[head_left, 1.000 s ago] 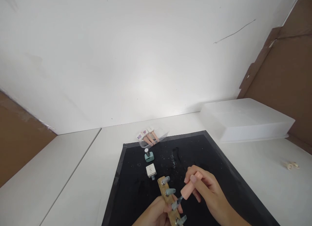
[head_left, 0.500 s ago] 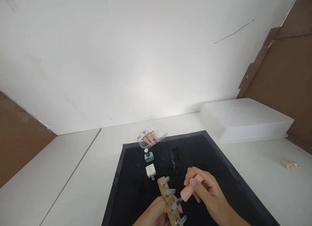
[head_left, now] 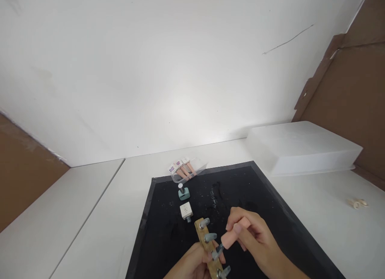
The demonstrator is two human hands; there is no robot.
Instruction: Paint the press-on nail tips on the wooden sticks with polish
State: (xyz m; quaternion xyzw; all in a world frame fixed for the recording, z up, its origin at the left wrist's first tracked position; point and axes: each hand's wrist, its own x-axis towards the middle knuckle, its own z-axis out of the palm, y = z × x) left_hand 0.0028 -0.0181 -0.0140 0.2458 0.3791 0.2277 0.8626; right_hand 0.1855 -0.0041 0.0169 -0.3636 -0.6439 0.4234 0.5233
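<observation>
The right hand [head_left: 255, 241] is gripping a pink brush cap [head_left: 233, 235]; the left hand [head_left: 192, 265] is clasping a wooden nail strip [head_left: 207, 247]; two small bottles [head_left: 185, 210] are sitting just beyond on the black mat [head_left: 162, 239].

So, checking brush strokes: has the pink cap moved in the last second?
Yes. The pink cap slid slightly down-left, closer to the wooden strip, in the right hand.

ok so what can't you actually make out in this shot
- Left hand: head view, cut off by the bottom edge, so its grip on the wooden strip is only partly seen.
- Brush tip under the pink cap: too small and blurred to tell if it touches a grey nail tip.
- Labels on the three pink sticks: too small to read.
- Small pale object on the white table: too small to identify.
</observation>
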